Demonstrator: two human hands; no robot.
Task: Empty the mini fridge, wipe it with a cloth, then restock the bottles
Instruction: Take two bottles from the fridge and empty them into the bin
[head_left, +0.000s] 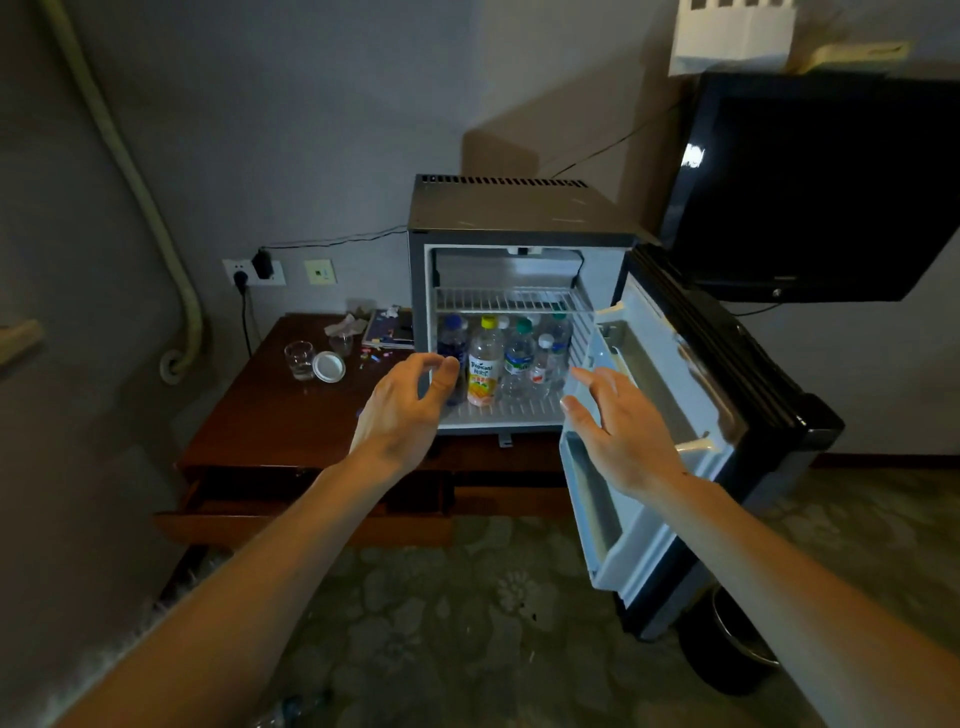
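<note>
A: Nearest first. Hands?

B: Both bare arms reach forward over the patterned carpet (467, 623). Left hand (410, 410) is in front of the fridge opening's left edge, fingers loosely curved, grip apart, holding nothing. Right hand (618, 431) is in front of the opening's lower right corner, fingers straight and spread, grip apart, also empty.

A: Left thumb touching a bottle?

B: It overlaps the dark blue bottle (453, 338) in view; contact, cannot tell.

A: Fridge?

B: Mini fridge (519, 208) sits on the right end of the wooden table (280, 415). Its door (670, 415) is swung wide open to the right, white inner side facing us.

A: Task things, where?

B: The bottles are all upright on the fridge floor, under the wire shelf (506, 300). Left to right in front: the dark blue bottle, a Tropicana bottle (485, 366) with a yellow cap, a green-cap bottle (519, 353), a small red-label bottle (542, 364). More clear ones stand behind; count unclear.

A: Rest?

B: Open drawer (291, 519) below the tabletop. On the table left of the fridge: a glass (300, 359) with a white lid (329, 367) just beside it, crumpled paper and a booklet further back. Dark bin (727, 649) on the floor under the door. Wall socket (249, 273) with plugs behind the table. Black TV (810, 192) to the far right.
</note>
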